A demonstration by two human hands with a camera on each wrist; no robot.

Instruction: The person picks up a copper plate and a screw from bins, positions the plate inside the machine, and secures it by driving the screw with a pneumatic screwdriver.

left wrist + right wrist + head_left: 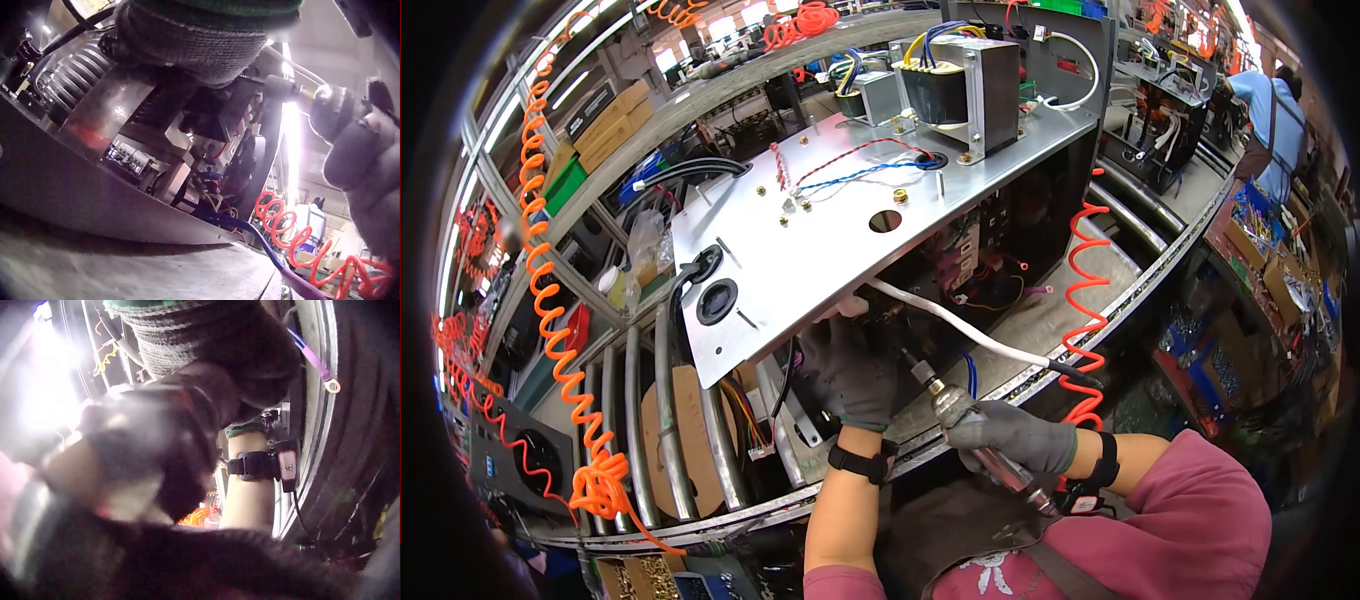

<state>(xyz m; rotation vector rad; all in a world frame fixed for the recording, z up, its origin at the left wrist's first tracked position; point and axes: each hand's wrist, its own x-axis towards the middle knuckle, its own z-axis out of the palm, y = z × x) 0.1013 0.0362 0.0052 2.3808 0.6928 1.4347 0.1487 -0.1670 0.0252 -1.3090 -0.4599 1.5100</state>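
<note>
The left hand (850, 375), in a grey glove, reaches under the front edge of a silver metal panel (800, 235), by a white piece (847, 308); its fingertips are hidden, and in the left wrist view the glove (187, 47) covers them. Gloved too, the right hand (1015, 437) grips a power driver (953, 405), its bit pointing up and left toward the dark space below the panel. From the left wrist side, the driver (331, 103) and right hand (369, 169) show at the right. The driver (125, 444) is blurred in the right wrist view.
A transformer (990, 95) stands on the panel. A white cable (970, 335) crosses the unit's front, while coiled orange hoses (550, 320) hang at both sides. Metal rollers (670, 420) lie left, under a cardboard piece (700, 450). Another person (1270, 125) is at the upper right.
</note>
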